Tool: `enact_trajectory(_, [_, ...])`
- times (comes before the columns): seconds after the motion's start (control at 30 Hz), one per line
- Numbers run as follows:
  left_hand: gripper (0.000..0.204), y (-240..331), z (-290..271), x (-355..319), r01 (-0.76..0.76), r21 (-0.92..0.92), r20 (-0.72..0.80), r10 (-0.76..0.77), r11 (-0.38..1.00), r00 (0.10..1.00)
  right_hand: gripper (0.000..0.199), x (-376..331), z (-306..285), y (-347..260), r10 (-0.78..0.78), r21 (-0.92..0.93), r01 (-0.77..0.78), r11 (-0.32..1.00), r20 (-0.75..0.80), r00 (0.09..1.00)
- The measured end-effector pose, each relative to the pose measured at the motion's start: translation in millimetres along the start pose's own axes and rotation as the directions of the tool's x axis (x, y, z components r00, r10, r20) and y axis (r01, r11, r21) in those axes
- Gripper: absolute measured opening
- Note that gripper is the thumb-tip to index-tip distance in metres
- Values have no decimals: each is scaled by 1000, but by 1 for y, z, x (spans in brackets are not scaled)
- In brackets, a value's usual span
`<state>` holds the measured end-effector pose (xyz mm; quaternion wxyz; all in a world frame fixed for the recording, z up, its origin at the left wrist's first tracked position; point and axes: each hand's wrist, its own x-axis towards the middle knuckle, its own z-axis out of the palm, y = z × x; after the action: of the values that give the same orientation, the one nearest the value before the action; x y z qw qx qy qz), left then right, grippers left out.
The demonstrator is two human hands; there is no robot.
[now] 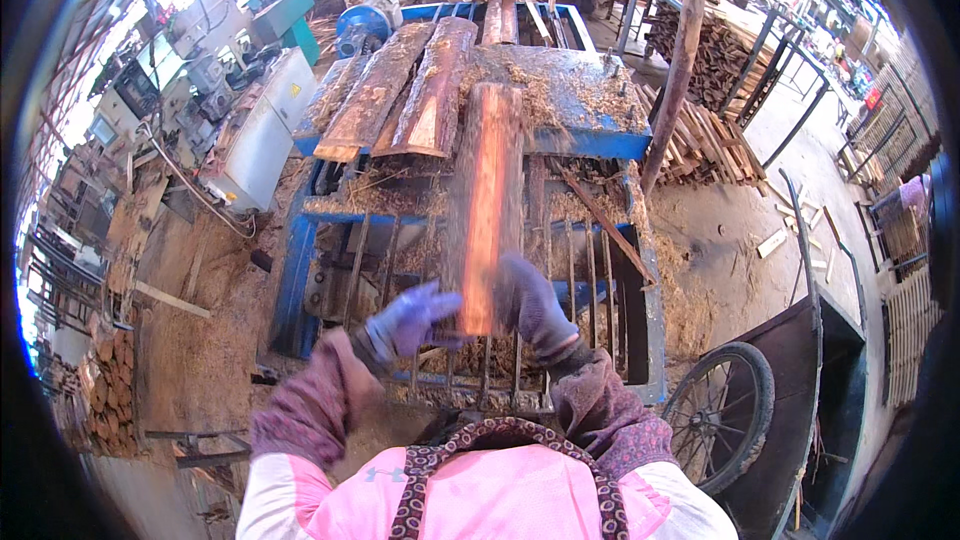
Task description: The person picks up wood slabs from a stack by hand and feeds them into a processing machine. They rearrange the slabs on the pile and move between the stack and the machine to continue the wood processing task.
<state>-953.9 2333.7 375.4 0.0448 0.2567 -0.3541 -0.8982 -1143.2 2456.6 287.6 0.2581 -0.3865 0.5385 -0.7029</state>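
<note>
A: Slab [487,202], reddish-orange cut face up, bark along its edges, blurred; we hold its near end over the metal grate [590,285], far end at 12 o'clock on the blue saw table [590,145].

B: Grip?

A: Left hand [408,320] and right hand [532,302], both gloved, clasp that near end from either side.

B: Progress?

A: We judge it midway: two bark-covered slabs [400,90] lie on the table at 11 o'clock, this one not yet set down. Wheel [722,412] at 4 o'clock.
</note>
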Motion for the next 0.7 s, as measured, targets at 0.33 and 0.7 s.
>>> enact_trajectory(0.33, [107, -117, 43, -68, 337, 897, -208, 398, -287, 894, 13, -108, 35, 22, 642, 347, -615, 708, 49, 766])
enact_trajectory(0.7, [88, -73, 35, -33, 229, 906, -24, 499, -355, 866, 61, -98, 38, -15, 145, -187, -159, 969, -89, 985])
